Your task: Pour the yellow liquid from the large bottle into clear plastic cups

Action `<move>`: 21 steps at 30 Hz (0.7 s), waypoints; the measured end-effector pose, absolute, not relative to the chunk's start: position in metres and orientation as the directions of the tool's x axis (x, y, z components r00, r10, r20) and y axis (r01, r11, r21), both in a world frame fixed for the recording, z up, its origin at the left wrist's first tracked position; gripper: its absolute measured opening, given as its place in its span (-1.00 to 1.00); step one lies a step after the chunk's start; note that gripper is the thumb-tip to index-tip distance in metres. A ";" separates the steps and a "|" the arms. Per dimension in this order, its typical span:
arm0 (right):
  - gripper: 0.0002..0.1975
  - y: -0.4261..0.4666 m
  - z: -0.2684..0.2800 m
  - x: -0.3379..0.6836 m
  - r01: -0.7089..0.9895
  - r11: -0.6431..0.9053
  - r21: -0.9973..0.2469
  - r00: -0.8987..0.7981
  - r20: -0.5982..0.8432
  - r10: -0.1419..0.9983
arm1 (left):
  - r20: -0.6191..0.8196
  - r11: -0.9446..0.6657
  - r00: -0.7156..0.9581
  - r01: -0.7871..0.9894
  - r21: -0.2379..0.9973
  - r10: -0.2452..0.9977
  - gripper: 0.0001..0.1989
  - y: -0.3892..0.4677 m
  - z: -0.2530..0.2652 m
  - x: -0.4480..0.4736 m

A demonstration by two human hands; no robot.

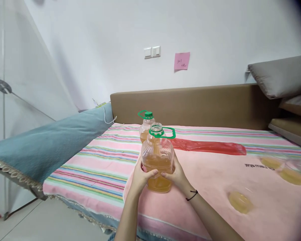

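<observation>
Both of my hands clasp a clear plastic jug (157, 164) of amber liquid, one at each side. My left hand (141, 175) wraps its left side with the thumb across the front. My right hand (177, 172) presses the right side, its thumb close to the other. The jug stands upright, uncapped, with a green handle (171, 132) turned to the right at its neck. Just behind it is a second jug (144, 129) with a green cap (148, 114), partly hidden by the first. A flat red plastic strip (208, 146) lies to the right.
At the right, containers of yellowish liquid (242, 202) look blurred on the pink mat (203, 187). A striped sheet (95, 164) covers the bed. Behind runs a brown headboard (190, 105); pillows (281, 77) are stacked at the right. A blue-covered surface (57, 140) borders the left.
</observation>
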State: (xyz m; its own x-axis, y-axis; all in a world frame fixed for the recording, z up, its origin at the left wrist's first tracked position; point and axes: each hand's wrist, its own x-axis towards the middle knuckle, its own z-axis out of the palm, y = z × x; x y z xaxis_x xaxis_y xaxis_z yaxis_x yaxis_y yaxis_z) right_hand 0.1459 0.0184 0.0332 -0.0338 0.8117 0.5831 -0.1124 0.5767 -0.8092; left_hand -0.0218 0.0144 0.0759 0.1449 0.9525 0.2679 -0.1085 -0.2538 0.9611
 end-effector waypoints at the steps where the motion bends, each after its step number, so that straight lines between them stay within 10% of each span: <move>1: 0.15 0.021 0.033 0.144 -0.119 0.575 -0.810 -0.038 0.582 0.812 | 0.266 -0.253 0.138 -0.109 0.961 0.954 -0.18 0.017 0.076 -0.023; 21: 0.20 -0.001 0.028 0.156 0.178 0.503 -0.846 -0.063 0.501 0.863 | 0.213 -0.225 0.124 0.095 0.970 0.969 -0.28 0.034 0.070 -0.041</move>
